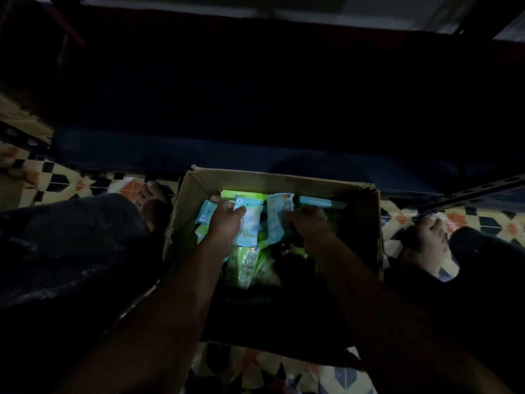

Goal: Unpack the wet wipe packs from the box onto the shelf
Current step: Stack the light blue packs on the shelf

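Note:
An open cardboard box sits on the tiled floor between my knees, holding several green and light blue wet wipe packs. My left hand reaches into the box and grips a light blue wet wipe pack near the far side. My right hand is closed on another pale blue pack just to the right. Green packs lie beneath both hands. The shelf is a dark band right behind the box; its surface is too dark to make out.
Patterned floor tiles show on both sides. My bare feet rest beside the box, left and right. A perforated metal shelf rail crosses at the right. The scene is very dim.

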